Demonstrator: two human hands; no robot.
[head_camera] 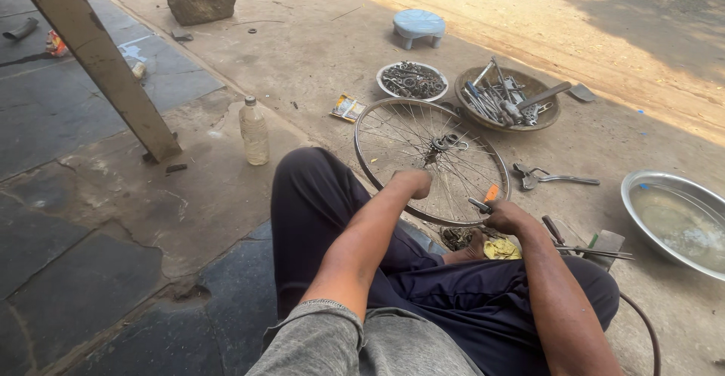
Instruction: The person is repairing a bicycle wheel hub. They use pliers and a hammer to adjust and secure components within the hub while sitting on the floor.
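Note:
A spoked bicycle wheel rim [377,119] stands tilted on the ground in front of my knees. My left hand [417,182] is closed over the near part of the rim. My right hand [504,215] grips a small tool [479,204] held against the rim at its lower right, beside an orange reflector [492,192]. The hub [442,143] sits at the wheel's middle. I sit on the ground in dark trousers.
A bowl of small metal parts [412,80] and a dish of tools [504,97] lie beyond the wheel. Pliers [545,177], a metal basin of water [678,220], a plastic bottle [254,130], a blue stool [418,26], a stone [200,1] and a slanted post [98,55] stand around.

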